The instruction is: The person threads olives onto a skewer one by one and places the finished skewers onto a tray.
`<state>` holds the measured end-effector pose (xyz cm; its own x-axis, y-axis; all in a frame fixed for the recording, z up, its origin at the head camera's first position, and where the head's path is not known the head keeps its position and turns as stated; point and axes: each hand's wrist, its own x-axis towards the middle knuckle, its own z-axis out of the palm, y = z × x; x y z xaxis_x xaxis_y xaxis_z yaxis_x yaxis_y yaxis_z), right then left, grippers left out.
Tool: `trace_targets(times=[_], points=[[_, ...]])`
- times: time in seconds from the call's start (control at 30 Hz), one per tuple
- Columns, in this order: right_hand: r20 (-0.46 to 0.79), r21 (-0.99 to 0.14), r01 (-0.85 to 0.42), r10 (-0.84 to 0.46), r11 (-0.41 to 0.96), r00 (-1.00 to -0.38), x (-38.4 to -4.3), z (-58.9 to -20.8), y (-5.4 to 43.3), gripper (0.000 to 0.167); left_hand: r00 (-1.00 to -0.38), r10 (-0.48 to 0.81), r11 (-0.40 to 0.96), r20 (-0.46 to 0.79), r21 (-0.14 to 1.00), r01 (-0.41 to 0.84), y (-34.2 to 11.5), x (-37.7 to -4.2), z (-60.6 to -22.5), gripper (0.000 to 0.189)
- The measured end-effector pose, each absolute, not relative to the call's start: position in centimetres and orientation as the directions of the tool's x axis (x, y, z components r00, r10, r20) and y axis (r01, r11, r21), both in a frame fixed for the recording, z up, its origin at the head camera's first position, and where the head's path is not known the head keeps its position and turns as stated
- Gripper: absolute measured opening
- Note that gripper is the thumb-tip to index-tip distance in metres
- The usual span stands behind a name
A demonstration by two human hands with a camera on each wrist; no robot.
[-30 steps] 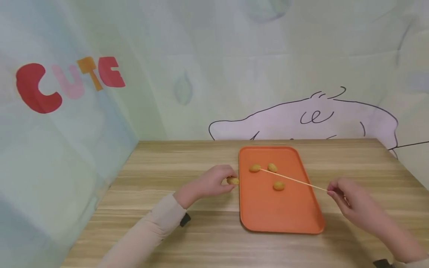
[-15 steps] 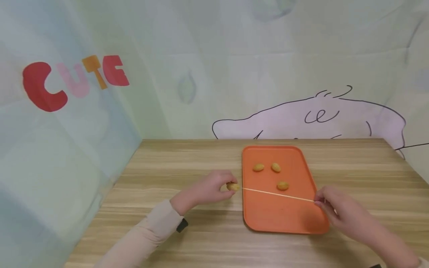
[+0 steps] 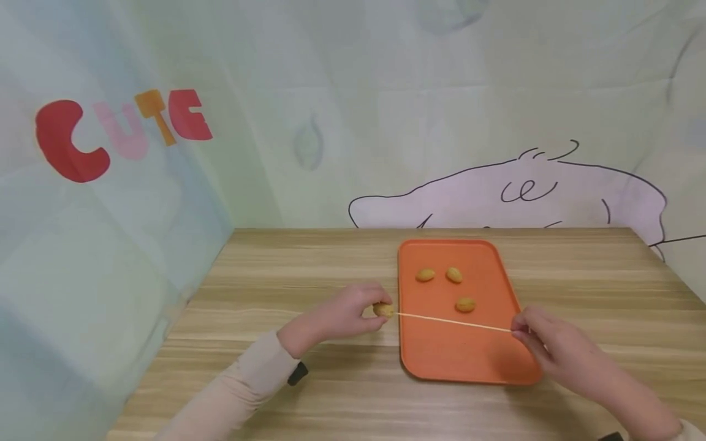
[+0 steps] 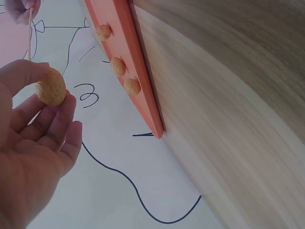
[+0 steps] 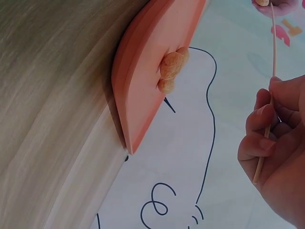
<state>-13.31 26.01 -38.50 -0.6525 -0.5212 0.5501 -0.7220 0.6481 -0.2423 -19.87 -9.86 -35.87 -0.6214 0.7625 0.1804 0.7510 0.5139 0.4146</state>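
My left hand (image 3: 347,312) pinches a golden-brown oval puff (image 3: 383,310) between thumb and fingers, just off the tray's left edge. In the left wrist view this puff (image 4: 51,87) has a rough, crusty skin. The right hand (image 3: 557,349) holds a thin wooden skewer (image 3: 458,322) near its right end, above the tray's right edge. The skewer's far tip meets the right end of the held puff; whether it has pierced the skin I cannot tell. Fingers wrap the rear of the skewer (image 5: 274,52) in the right wrist view.
An orange tray (image 3: 452,361) lies on the wood-grain table (image 3: 309,257). Three similar items sit on it: an upper left puff (image 3: 425,275), an upper right puff (image 3: 454,275) and a lower puff (image 3: 465,304). A printed curtain (image 3: 309,79) hangs behind the table.
The skewer's tip has come away from the tray's upper left puff to the puff in my left hand. My right hand has moved left and slightly down; the left hand has dropped slightly.
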Motion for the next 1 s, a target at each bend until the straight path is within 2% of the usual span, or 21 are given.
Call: trace_targets(times=[0.2, 0.47, 1.0], points=[[0.560, -0.230, -0.734, -0.530, 0.639, -0.637, -13.40, -38.61, 25.95, 0.007, -0.615, 0.768, 0.501, 0.177, 0.432, 0.750, -9.90, -19.62, -35.68, 0.020], [0.598, -0.195, -0.756, -0.535, 0.626, -0.597, -13.35, -38.47, 25.72, 0.030, -0.557, 0.799, 0.449, 0.225, 0.393, 0.802, -9.77, -19.44, -35.60, 0.017], [0.603, -0.176, -0.750, -0.533, 0.637, -0.594, -12.87, -38.36, 25.18, 0.032, -0.490, 0.832, 0.396, 0.259, 0.339, 0.853, -9.09, -19.03, -36.07, 0.015]])
